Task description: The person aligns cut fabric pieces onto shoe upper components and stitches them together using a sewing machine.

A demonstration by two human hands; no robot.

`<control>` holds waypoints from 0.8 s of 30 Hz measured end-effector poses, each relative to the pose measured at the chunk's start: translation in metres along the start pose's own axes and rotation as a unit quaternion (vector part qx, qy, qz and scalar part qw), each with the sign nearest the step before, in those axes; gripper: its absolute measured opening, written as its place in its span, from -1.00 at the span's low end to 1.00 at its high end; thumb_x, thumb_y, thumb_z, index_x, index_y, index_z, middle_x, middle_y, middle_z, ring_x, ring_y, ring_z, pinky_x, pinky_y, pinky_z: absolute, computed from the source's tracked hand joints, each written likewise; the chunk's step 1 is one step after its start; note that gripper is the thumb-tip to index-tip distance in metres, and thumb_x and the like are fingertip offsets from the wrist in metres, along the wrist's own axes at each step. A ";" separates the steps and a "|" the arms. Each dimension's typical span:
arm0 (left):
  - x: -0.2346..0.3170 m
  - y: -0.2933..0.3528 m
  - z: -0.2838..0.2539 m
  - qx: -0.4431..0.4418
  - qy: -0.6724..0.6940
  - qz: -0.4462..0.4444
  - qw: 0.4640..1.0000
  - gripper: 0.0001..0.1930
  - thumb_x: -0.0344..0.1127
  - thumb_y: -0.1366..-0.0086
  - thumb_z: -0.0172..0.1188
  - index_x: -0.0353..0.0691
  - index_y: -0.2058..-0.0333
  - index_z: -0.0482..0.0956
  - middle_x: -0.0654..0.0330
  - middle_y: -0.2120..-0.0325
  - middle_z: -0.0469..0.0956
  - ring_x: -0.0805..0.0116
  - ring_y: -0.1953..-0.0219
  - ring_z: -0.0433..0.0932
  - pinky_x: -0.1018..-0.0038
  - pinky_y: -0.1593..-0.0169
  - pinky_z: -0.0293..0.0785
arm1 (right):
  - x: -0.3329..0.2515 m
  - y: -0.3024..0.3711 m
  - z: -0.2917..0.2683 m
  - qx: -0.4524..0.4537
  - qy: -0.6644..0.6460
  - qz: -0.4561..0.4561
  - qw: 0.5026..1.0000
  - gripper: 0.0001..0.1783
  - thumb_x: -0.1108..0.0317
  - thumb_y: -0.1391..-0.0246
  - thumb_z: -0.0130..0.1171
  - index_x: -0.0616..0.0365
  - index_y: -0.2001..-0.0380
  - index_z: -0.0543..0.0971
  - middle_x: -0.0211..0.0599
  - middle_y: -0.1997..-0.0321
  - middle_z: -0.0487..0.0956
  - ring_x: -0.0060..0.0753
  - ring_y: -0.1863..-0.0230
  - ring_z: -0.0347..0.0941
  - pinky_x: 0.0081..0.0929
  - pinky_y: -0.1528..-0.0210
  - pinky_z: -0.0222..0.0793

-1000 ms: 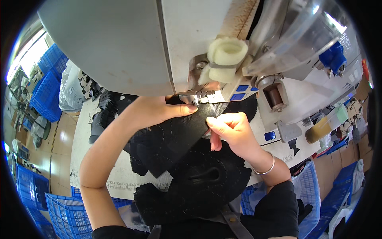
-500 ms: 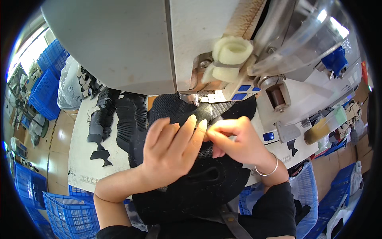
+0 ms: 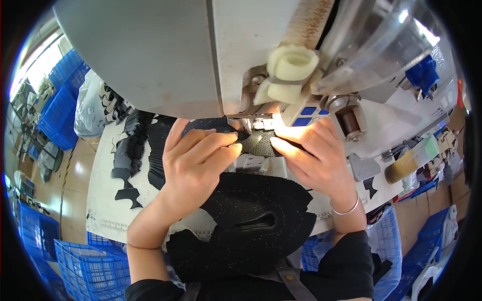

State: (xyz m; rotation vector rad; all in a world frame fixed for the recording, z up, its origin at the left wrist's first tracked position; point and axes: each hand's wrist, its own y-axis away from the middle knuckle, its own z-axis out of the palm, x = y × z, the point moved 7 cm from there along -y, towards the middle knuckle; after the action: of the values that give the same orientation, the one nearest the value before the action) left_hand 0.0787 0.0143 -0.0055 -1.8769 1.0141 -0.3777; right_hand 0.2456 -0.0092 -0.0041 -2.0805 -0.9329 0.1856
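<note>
Under the sewing machine (image 3: 150, 55), a piece of black mesh fabric (image 3: 262, 144) lies in bright light at the presser foot (image 3: 246, 124). My left hand (image 3: 198, 159) pinches the fabric's left side between thumb and fingers, close to the foot. From the right, the thumb and forefinger of my right hand (image 3: 317, 156) grip its other side; the farther fingertips are partly lost in glare. Nearer to me, a black shoe upper (image 3: 261, 200) with stitched lines and a slot hangs over the table's front edge. A metal plate (image 3: 249, 163) shows between it and the mesh.
Stacks of black cut pieces (image 3: 131, 150) lie on the white table (image 3: 103, 195) to the left. A brown thread spool (image 3: 349, 122) and a jar of amber liquid (image 3: 399, 171) are at the right. Blue crates (image 3: 90, 268) stand below and around the table.
My hands have moved apart and farther in, to either side of the needle area. The black fabric between them has shifted away from me, baring the metal plate and part of the table.
</note>
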 end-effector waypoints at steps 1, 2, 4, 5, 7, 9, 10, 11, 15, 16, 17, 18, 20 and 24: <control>-0.003 -0.001 0.001 -0.001 0.001 0.001 1.000 -0.89 -0.44 0.11 0.27 -0.10 0.51 0.62 0.41 0.42 0.61 0.45 0.43 0.53 0.33 -0.01 0.35 | -0.002 0.000 -0.001 0.008 -0.007 -0.016 1.000 -0.68 0.45 0.25 0.33 0.10 0.28 0.63 -0.44 0.25 0.54 -0.38 0.23 0.48 -0.32 0.12 0.36; -0.006 -0.003 0.002 0.009 0.021 0.000 1.000 -0.90 -0.45 0.11 0.28 -0.11 0.53 0.62 0.41 0.43 0.61 0.45 0.42 0.54 0.37 0.04 0.36 | -0.002 0.001 0.000 0.008 -0.007 -0.015 1.000 -0.68 0.45 0.25 0.33 0.10 0.28 0.63 -0.44 0.25 0.54 -0.38 0.23 0.48 -0.32 0.12 0.36; -0.010 -0.004 0.002 0.019 0.043 -0.001 0.999 -0.91 -0.46 0.11 0.28 -0.12 0.54 0.62 0.41 0.45 0.61 0.44 0.41 0.55 0.40 0.08 0.36 | -0.009 0.001 0.001 0.024 0.014 -0.045 0.999 -0.75 0.44 0.21 0.34 0.13 0.34 0.62 -0.47 0.28 0.54 -0.48 0.27 0.48 -0.39 0.18 0.33; -0.012 -0.005 0.003 0.016 0.056 -0.013 0.998 -0.89 -0.50 0.11 0.29 -0.11 0.55 0.61 0.38 0.45 0.63 0.40 0.39 0.58 0.42 0.13 0.34 | -0.010 0.000 0.001 0.024 0.015 -0.044 0.999 -0.75 0.44 0.21 0.34 0.13 0.34 0.62 -0.47 0.28 0.54 -0.48 0.27 0.48 -0.39 0.18 0.33; -0.018 -0.006 0.005 0.026 0.074 -0.018 0.997 -0.86 -0.54 0.11 0.32 -0.11 0.57 0.61 0.36 0.45 0.65 0.38 0.39 0.60 0.44 0.20 0.32 | -0.016 -0.003 0.000 0.031 0.024 -0.056 0.998 -0.79 0.43 0.19 0.33 0.15 0.38 0.61 -0.50 0.32 0.51 -0.53 0.33 0.45 -0.46 0.29 0.28; -0.025 -0.004 0.010 0.030 0.093 -0.025 0.995 -0.87 -0.53 0.10 0.32 -0.11 0.57 0.62 0.36 0.45 0.65 0.37 0.39 0.60 0.44 0.20 0.32 | -0.023 -0.001 0.004 0.041 0.032 -0.051 0.997 -0.81 0.50 0.22 0.33 0.15 0.42 0.62 -0.47 0.34 0.54 -0.48 0.38 0.43 -0.46 0.32 0.30; -0.029 -0.001 0.012 0.032 0.108 -0.033 0.993 -0.87 -0.53 0.10 0.33 -0.12 0.57 0.63 0.36 0.45 0.65 0.37 0.39 0.60 0.44 0.20 0.32 | -0.026 0.000 0.006 0.053 0.035 -0.046 0.997 -0.81 0.57 0.26 0.32 0.15 0.45 0.62 -0.44 0.36 0.56 -0.44 0.44 0.42 -0.46 0.35 0.31; -0.031 0.001 0.016 0.033 0.106 -0.035 0.993 -0.87 -0.53 0.10 0.33 -0.12 0.57 0.63 0.36 0.45 0.65 0.37 0.39 0.60 0.44 0.20 0.32 | -0.030 -0.002 0.007 0.064 0.054 -0.062 0.995 -0.84 0.58 0.22 0.32 0.18 0.46 0.62 -0.44 0.39 0.54 -0.45 0.46 0.42 -0.47 0.35 0.31; -0.050 0.016 0.033 0.049 0.150 -0.108 0.981 -0.90 -0.52 0.09 0.34 -0.13 0.57 0.65 0.30 0.45 0.66 0.36 0.37 0.59 0.44 0.18 0.34 | -0.020 -0.003 0.010 0.075 0.026 -0.030 0.996 -0.73 0.52 0.29 0.32 0.13 0.38 0.63 -0.45 0.34 0.53 -0.41 0.39 0.43 -0.40 0.30 0.30; -0.056 0.015 0.035 0.054 0.184 -0.141 0.971 -0.90 -0.51 0.09 0.34 -0.14 0.57 0.66 0.27 0.45 0.67 0.36 0.37 0.59 0.43 0.16 0.36 | -0.014 -0.002 0.012 0.052 0.042 -0.004 0.998 -0.66 0.50 0.35 0.31 0.11 0.33 0.64 -0.44 0.32 0.53 -0.38 0.37 0.43 -0.37 0.30 0.26; -0.058 0.014 0.033 0.029 0.225 -0.150 0.962 -0.85 -0.53 0.05 0.29 -0.10 0.48 0.68 0.26 0.39 0.67 0.44 0.40 0.55 0.39 0.02 0.36 | -0.012 -0.001 0.012 0.072 0.043 -0.007 0.996 -0.65 0.51 0.35 0.30 0.10 0.33 0.64 -0.43 0.32 0.54 -0.38 0.37 0.43 -0.38 0.31 0.24; -0.053 0.014 0.024 0.026 0.226 -0.149 0.962 -0.85 -0.53 0.05 0.29 -0.10 0.48 0.68 0.26 0.39 0.67 0.44 0.40 0.55 0.39 0.02 0.36 | -0.012 0.000 0.011 0.091 0.045 -0.009 0.995 -0.64 0.52 0.36 0.29 0.10 0.32 0.64 -0.42 0.33 0.55 -0.37 0.38 0.43 -0.38 0.32 0.22; -0.008 -0.002 -0.002 -0.012 0.011 0.031 0.999 -0.81 -0.52 0.08 0.26 -0.16 0.41 0.66 0.37 0.38 0.60 0.43 0.42 0.45 0.32 0.04 0.35 | -0.009 0.001 0.009 0.106 0.039 -0.002 0.994 -0.65 0.52 0.36 0.29 0.11 0.33 0.63 -0.40 0.33 0.55 -0.36 0.38 0.43 -0.39 0.32 0.21; 0.037 0.006 -0.003 -0.041 -0.163 0.099 0.981 -0.78 -0.42 0.01 0.22 -0.25 0.32 0.64 0.29 0.34 0.54 0.43 0.45 0.36 0.18 -0.10 0.30 | -0.010 -0.001 0.004 0.115 0.023 0.008 0.993 -0.66 0.56 0.37 0.27 0.14 0.36 0.62 -0.37 0.36 0.55 -0.31 0.37 0.43 -0.41 0.33 0.21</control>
State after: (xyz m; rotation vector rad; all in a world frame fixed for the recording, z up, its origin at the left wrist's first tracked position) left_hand 0.0961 -0.0174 -0.0145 -1.8147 0.9891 0.0896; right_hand 0.2361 -0.0126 -0.0076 -1.8716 -0.8274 0.2420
